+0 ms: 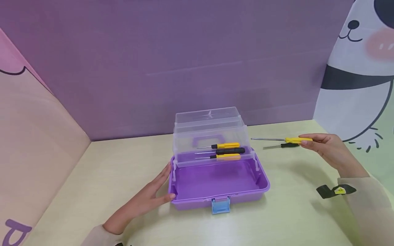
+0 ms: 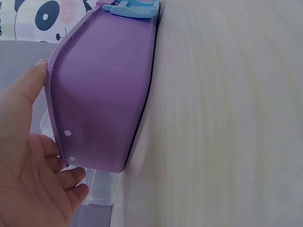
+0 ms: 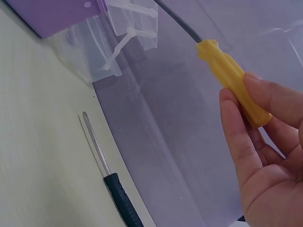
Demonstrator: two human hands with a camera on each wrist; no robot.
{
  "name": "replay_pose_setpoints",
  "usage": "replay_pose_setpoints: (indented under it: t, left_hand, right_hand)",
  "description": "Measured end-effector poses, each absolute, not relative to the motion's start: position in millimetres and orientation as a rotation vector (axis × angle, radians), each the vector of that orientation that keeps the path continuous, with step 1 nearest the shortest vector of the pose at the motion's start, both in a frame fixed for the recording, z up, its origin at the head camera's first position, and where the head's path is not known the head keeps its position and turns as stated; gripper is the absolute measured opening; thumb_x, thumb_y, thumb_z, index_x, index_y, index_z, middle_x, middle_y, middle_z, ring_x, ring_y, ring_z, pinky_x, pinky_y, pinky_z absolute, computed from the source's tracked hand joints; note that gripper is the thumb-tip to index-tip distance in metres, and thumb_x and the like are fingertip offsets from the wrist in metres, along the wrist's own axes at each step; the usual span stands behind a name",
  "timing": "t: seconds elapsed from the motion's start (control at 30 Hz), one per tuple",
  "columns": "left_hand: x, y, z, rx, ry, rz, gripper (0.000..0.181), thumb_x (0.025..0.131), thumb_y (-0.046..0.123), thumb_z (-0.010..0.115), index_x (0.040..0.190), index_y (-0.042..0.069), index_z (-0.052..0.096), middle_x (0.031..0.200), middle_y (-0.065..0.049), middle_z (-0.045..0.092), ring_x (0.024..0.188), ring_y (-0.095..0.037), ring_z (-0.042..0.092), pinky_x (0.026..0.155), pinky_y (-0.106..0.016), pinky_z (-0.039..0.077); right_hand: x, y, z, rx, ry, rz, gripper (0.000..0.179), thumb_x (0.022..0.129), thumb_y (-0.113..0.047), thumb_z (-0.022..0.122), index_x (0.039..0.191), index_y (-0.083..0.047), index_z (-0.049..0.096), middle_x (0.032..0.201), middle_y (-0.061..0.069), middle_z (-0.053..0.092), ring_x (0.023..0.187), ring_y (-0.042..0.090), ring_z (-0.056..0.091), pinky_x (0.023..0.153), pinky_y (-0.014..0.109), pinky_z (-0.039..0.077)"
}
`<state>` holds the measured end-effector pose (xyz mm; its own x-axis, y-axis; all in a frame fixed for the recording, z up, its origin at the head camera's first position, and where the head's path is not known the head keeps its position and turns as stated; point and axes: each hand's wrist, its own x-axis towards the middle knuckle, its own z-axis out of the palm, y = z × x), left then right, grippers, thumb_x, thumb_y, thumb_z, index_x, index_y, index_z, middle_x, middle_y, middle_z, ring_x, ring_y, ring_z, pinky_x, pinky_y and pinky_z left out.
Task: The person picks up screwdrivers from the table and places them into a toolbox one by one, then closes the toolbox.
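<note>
My right hand (image 1: 330, 150) pinches the yellow handle of a screwdriver (image 1: 297, 140) between thumb and fingers. Its metal shaft points left toward the toolbox, and in the right wrist view the handle (image 3: 232, 80) is raised off the table. Below it lies a black-handled screwdriver (image 3: 120, 201) on the tabletop. My left hand (image 1: 147, 196) touches the left side of an open purple toolbox (image 1: 220, 200), thumb at the front corner rim and fingers spread along the side. Two yellow-handled screwdrivers (image 1: 227, 145) and a black one (image 1: 231, 151) lie in the clear upper tray, between lid and base.
The translucent lid (image 1: 207, 118) stands tilted back near the purple backdrop (image 1: 191, 68). A blue latch (image 1: 220, 206) hangs at the toolbox front. Pale tabletop (image 1: 123, 164) surrounds the toolbox, and printed panels (image 1: 354, 102) border the sides.
</note>
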<state>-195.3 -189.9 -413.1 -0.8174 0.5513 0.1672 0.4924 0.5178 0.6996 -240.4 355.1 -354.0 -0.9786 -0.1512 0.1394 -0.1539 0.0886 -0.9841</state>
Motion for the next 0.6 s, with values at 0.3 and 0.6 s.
replay_pose_setpoints:
  t: [0.3, 0.6]
  left_hand:
    - [-195.3, -189.1, -415.4, 0.960, 2.682, 1.175, 0.085, 0.091, 0.027, 0.063, 0.152, 0.014, 0.005, 0.158, -0.014, 0.001, 0.140, -0.044, 0.009, 0.105, -0.065, 0.020]
    - [-196.0, -188.9, -414.1, 0.965, 2.683, 1.179, 0.084, 0.091, 0.026, 0.062, 0.152, 0.014, 0.006, 0.158, -0.013, 0.001, 0.141, -0.042, 0.009, 0.106, -0.062, 0.019]
  right_hand:
    - [-241.1, 346.9, -355.7, 0.418, -2.240, 2.149, 0.030, 0.091, 0.007, 0.055, 0.103, -0.013, 0.074, 0.095, -0.006, 0.071, 0.086, 0.005, 0.065, 0.079, 0.013, 0.051]
    - [-241.6, 335.7, -355.9, 0.482, -2.227, 2.148, 0.029, 0.091, 0.007, 0.055, 0.103, -0.013, 0.073, 0.095, -0.006, 0.071, 0.086, 0.005, 0.066, 0.080, 0.014, 0.051]
